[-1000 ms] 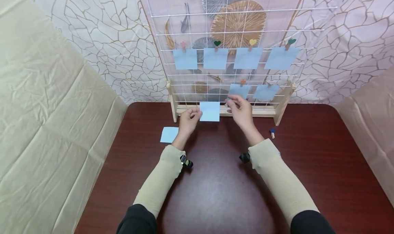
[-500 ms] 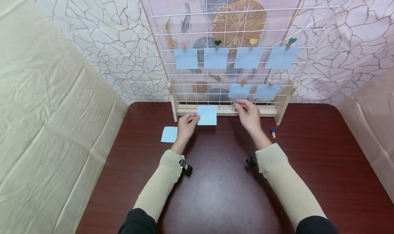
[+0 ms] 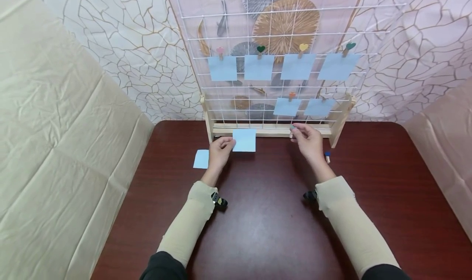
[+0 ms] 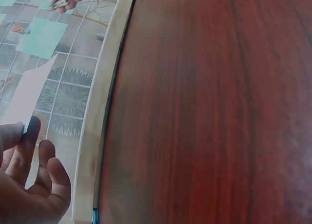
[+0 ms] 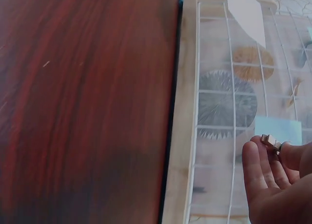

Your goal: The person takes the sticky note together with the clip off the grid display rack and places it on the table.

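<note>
My left hand (image 3: 219, 154) pinches a light blue square of paper (image 3: 244, 140) by its left edge, in front of the rack's wooden base. In the left wrist view the same paper (image 4: 30, 91) stands edge-up between thumb and fingers. My right hand (image 3: 310, 145) pinches a small wooden clothespin (image 5: 271, 141) between thumb and index finger, below two hanging papers. A bit of green shows at its top in the head view. On the white wire grid (image 3: 263, 86), clothespins with heart tops hold several blue squares, such as the lower paper (image 3: 287, 107).
Another blue paper (image 3: 200, 159) lies on the dark red table (image 3: 258, 231), partly behind my left hand. A blue-topped clothespin (image 3: 327, 157) lies right of my right wrist. Wooden feet (image 3: 338, 126) support the grid, with a patterned cloth (image 3: 140, 59) behind it.
My hands have drawn apart: the left has moved left and slightly nearer with the paper, the right has moved right and slightly nearer with the clothespin.
</note>
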A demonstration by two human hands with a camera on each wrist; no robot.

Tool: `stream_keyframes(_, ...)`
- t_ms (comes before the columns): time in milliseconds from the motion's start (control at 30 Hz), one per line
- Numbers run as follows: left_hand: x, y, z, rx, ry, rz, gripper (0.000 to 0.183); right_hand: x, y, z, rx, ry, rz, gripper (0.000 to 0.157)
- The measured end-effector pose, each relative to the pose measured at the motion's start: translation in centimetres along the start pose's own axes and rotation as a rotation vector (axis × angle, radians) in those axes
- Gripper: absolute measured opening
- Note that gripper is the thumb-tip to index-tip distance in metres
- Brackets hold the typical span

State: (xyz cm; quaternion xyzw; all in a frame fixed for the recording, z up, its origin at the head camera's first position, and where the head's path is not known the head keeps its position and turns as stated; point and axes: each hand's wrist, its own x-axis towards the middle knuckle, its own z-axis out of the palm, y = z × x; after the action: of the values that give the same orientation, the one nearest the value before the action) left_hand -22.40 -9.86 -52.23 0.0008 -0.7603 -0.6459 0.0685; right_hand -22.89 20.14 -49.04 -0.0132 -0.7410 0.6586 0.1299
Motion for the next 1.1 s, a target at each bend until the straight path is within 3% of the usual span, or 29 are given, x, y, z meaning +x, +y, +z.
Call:
stream_keyframes(500, -0.6, -0.9, -1.0, 0.050, 0.030, -0.033, 0.020, -0.5, 1.3, -3.9, 0.033, 0.060, 0.025, 0.031)
stream_keyframes(800, -1.1, -1.8, -1.4, 0.053, 0.038, -0.073, 0.020, -1.2, 2.2, -5.7, 0.083, 0.108, 0.141, 0.030)
stream_keyframes(1100, -1.6, -2.1, -1.8, 0.073, 0.017, -0.079, 0.023, -2.0, 3.0, -7.6, 0.088, 0.121, 0.150, 0.028)
